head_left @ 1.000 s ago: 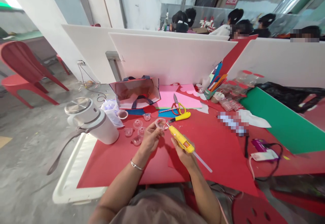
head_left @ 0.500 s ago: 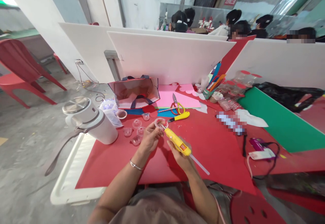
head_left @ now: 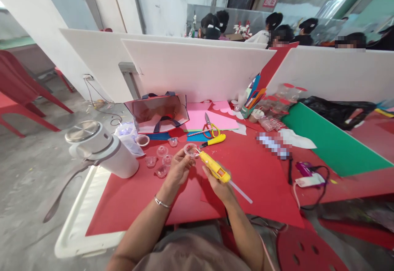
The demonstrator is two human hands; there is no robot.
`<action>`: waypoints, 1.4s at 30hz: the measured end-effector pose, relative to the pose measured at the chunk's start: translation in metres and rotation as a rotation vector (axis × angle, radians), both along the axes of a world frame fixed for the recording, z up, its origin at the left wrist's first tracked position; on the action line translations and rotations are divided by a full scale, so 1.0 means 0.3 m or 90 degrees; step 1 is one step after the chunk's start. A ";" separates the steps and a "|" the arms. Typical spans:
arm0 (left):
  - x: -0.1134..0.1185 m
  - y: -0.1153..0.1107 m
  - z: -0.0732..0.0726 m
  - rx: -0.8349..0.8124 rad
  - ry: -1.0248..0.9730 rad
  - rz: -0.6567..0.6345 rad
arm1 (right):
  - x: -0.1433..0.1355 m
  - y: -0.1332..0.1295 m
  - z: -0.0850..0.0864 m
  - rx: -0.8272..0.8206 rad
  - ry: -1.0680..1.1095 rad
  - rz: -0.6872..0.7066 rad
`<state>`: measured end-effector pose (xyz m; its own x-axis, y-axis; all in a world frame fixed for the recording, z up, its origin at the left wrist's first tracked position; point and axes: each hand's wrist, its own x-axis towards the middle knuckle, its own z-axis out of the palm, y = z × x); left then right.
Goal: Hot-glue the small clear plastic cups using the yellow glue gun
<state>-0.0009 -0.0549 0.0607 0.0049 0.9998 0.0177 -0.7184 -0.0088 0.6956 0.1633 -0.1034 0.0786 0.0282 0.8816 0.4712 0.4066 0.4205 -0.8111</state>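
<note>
Between its thumb and fingers, my left hand [head_left: 179,168] pinches a small clear plastic cup [head_left: 190,150] with some red in it. My right hand [head_left: 219,185] is wrapped round a yellow glue gun [head_left: 214,167], whose nozzle points at the cup's right rim; whether they touch is too small to tell. A clear glue stick [head_left: 241,192] sticks out of the gun's back end. Left of my hands lie several similar clear cups [head_left: 150,162]. Beyond them are a yellow cutter knife [head_left: 216,140] and scissors [head_left: 213,130] with red and yellow handles.
At the left stands a large white flask [head_left: 118,156] with a strap. An open bag [head_left: 156,113] and a pen holder [head_left: 246,111] are at the back. A green board [head_left: 332,144] and a power bank with a cable [head_left: 309,181] are at the right. People sit beyond white partitions.
The whole view has shifted slightly. The glue gun's nozzle has moved from inside the cup to its right rim. Both hands keep their holds.
</note>
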 end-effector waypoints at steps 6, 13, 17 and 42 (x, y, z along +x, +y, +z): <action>0.006 -0.003 0.011 -0.004 -0.010 -0.007 | -0.003 -0.008 0.020 0.010 0.007 0.021; 0.007 0.000 0.005 -0.010 -0.032 -0.018 | -0.011 -0.013 0.022 -0.010 0.019 0.012; 0.008 0.000 0.007 -0.017 -0.027 -0.018 | -0.007 -0.008 0.020 0.019 -0.014 0.011; 0.009 -0.001 0.004 -0.018 -0.042 -0.012 | -0.007 -0.009 -0.011 0.031 -0.016 0.008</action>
<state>0.0019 -0.0551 0.0620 0.0231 0.9997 -0.0100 -0.7623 0.0241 0.6467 0.1611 -0.1063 0.0754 0.0043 0.8576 0.5144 0.4214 0.4649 -0.7786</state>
